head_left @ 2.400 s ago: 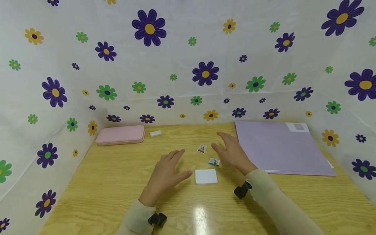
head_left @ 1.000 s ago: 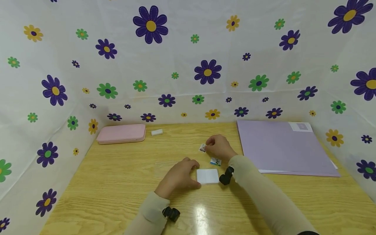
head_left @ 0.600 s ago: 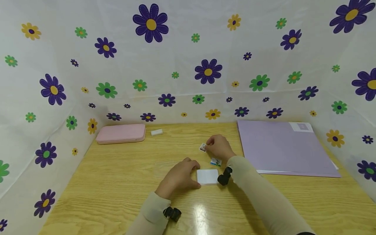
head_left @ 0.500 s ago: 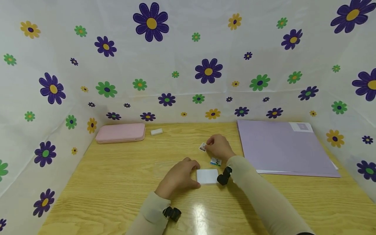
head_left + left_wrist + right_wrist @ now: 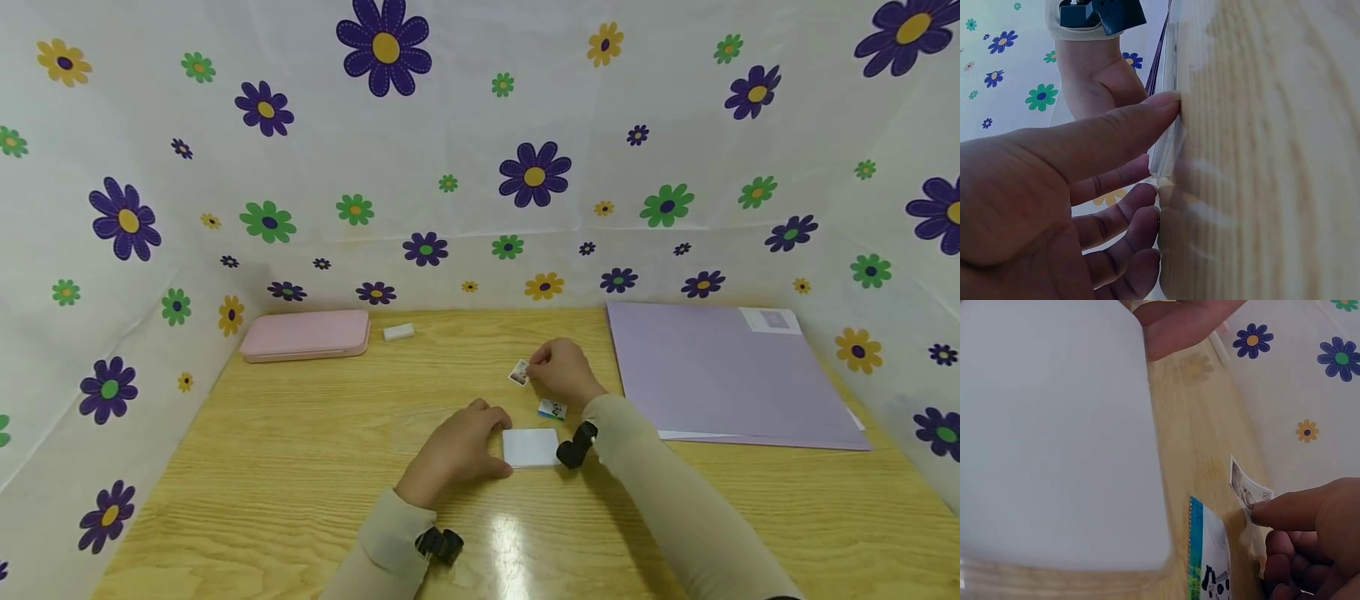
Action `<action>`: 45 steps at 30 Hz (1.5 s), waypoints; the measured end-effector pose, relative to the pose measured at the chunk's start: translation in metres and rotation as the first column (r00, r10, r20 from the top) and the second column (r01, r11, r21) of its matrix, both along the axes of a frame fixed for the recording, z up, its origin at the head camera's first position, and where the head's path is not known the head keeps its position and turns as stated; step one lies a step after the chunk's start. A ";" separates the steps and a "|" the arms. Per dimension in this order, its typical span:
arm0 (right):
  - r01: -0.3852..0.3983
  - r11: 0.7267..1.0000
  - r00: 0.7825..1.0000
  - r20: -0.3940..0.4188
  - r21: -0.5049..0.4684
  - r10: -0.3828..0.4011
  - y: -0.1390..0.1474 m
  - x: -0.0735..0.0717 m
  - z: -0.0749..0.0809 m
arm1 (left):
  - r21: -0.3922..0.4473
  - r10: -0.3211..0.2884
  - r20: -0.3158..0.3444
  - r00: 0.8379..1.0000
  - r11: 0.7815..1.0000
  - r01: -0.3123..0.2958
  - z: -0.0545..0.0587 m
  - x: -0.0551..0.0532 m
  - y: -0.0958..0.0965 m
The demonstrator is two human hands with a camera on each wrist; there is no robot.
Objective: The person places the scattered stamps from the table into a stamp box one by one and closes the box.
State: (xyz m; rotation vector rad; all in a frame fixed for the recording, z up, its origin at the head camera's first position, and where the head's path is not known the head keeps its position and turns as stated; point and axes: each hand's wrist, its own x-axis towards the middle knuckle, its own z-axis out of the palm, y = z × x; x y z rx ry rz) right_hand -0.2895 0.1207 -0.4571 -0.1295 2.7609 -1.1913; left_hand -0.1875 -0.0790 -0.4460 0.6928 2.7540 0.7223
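Observation:
My right hand (image 5: pixel 566 371) pinches a small white-edged stamp (image 5: pixel 519 372) by its right side. In the right wrist view the stamp (image 5: pixel 1242 484) stands tilted, its thumb-side corner covered. A second stamp, blue and white with a black-and-white animal (image 5: pixel 552 408), lies just nearer than the right hand. In front of it is a flat white rectangular block with a clear rim (image 5: pixel 530 447). My left hand (image 5: pixel 457 446) holds this block at its left end, thumb at the near corner and forefinger at the far corner. In the left wrist view its edge (image 5: pixel 1169 81) shows clear layers.
A faint clear plastic piece (image 5: pixel 412 427) lies left of the left hand. At the back left are a pink case (image 5: pixel 306 335) and a white eraser-like block (image 5: pixel 398 332). A large purple folder (image 5: pixel 735 375) covers the right side. Flowered cloth surrounds the table.
From spread and apart, the left hand has moved right onto the white block. The right hand has come in and taken the white-edged stamp. During the last second both hands stay almost still.

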 end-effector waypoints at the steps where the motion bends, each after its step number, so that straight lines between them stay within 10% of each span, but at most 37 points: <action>1: -0.006 1.000 1.000 0.000 -0.002 0.006 0.000 0.000 0.000 | -0.002 0.000 -0.001 1.000 1.000 0.000 0.000 0.000 0.000; 45: 0.048 0.957 0.999 0.029 -0.285 -0.041 0.015 0.037 0.013 | 0.013 -0.009 0.022 1.000 1.000 0.009 0.002 0.001 -0.001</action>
